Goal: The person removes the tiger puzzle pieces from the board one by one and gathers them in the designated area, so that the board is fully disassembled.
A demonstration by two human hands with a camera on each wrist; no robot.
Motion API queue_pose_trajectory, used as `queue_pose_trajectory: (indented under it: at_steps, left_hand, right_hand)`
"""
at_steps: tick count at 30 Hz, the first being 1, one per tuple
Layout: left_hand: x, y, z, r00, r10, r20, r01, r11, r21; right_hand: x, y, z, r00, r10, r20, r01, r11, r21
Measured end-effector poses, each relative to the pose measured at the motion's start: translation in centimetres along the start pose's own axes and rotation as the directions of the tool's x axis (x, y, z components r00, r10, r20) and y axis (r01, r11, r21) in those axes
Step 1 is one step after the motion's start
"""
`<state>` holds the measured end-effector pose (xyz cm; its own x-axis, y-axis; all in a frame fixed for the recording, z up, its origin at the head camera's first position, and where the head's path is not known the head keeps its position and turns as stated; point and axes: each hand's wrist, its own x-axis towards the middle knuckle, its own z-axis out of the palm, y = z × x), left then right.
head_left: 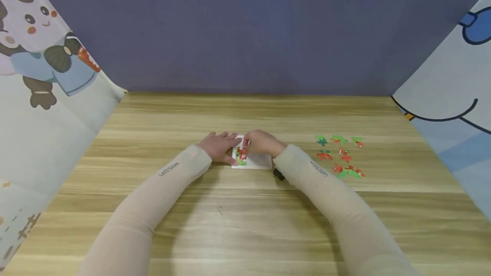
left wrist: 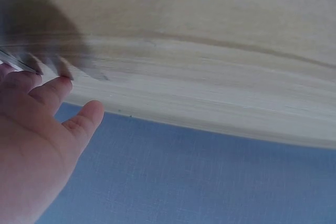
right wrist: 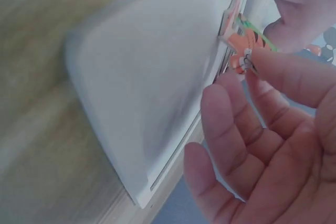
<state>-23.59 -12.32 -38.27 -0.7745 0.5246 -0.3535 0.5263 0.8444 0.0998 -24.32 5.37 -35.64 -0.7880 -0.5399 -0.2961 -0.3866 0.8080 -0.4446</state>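
A white puzzle tray (head_left: 256, 166) lies on the table in front of the person, with a few red and green puzzle pieces (head_left: 240, 160) at its left end. The left hand (head_left: 218, 146) rests at the tray's left edge with fingers spread; its thumb touches the lower left corner. In the left wrist view the fingers of this hand (left wrist: 37, 140) look extended. The right hand (head_left: 262, 142) reaches over the tray from the right. Between thumb and index finger it pinches an orange, black-striped puzzle piece (right wrist: 244, 48), held close to the pieces in the tray. The fingertips partly hide that piece.
Loose puzzle pieces lie to the right: a green and teal one (head_left: 321, 140), a red one (head_left: 324, 155) and several others, including a red and green group (head_left: 349, 171). A small black object (head_left: 278, 174) shows beneath the right wrist. A dark blue panel (head_left: 253, 33) stands behind the table.
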Motion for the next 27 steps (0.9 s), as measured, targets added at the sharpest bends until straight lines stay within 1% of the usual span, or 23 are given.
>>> queue_pose_trajectory:
  at_steps: [7, 13, 17, 21, 23, 27]
  left_hand:
    - [0.0, 0.1, 0.0, 1.000, -0.004, 0.008, 0.004, 1.000, 0.003]
    - [-0.1, 0.3, -0.2, 1.000, -0.005, 0.016, 0.005, 1.000, 0.007]
    - [-0.2, 0.4, -0.4, 1.000, -0.006, 0.020, 0.006, 1.000, 0.003]
    - [-0.3, 0.5, -0.5, 0.999, -0.014, 0.032, 0.014, 1.000, 0.012]
    - [-0.4, 0.5, -0.5, 0.999, -0.020, 0.035, 0.019, 1.000, 0.023]
    - [-0.3, 0.5, -0.5, 0.999, -0.027, 0.037, 0.025, 0.999, 0.046]
  right_hand:
    - [0.2, 0.6, 0.3, 0.998, -0.027, -0.053, 0.027, 1.000, -0.003]
    - [0.5, 0.9, 0.4, 0.999, -0.024, -0.049, 0.026, 0.999, 0.039]
    - [0.3, 1.1, 0.3, 0.998, -0.009, -0.055, 0.015, 0.995, 0.102]
    - [0.0, 1.5, 0.2, 0.997, 0.010, -0.072, 0.004, 0.983, 0.185]
    - [-0.2, 1.7, 0.1, 0.997, 0.010, -0.079, 0.008, 0.975, 0.222]
    - [-0.6, 2.4, -0.1, 0.995, -0.012, -0.097, 0.038, 0.960, 0.278]
